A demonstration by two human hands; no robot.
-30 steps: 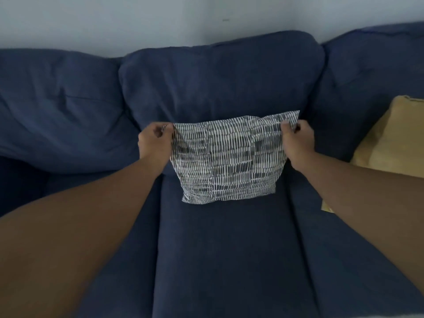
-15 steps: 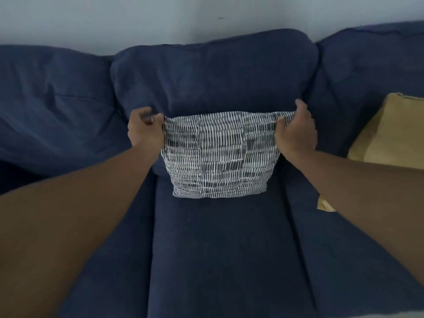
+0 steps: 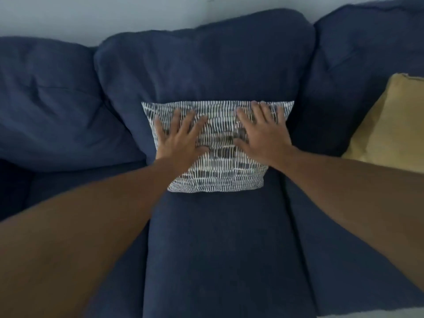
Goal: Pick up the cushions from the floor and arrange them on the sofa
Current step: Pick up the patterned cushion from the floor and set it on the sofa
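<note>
Both hands, left point(image 3: 181, 140) and right point(image 3: 261, 134), are pressing flat, fingers spread, on the patterned cushion point(image 3: 220, 166) leaning against the sofa point(image 3: 218, 249) back, a yellow cushion point(image 3: 390, 129) lying nearby.

Patterned cushion point(image 3: 220, 177) on middle sofa point(image 3: 220, 249) seat against backrest, second cushion point(image 3: 390, 125) to its right

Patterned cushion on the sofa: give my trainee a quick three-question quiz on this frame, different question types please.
1. True or false: both hands lie flat and open on the patterned cushion.
2. The cushion leans against which back cushion of the blue sofa? A left B middle C right
3. What colour is the cushion at the right edge?

Key: 1 true, left hand and right hand. 2 B. 3 yellow.
</note>
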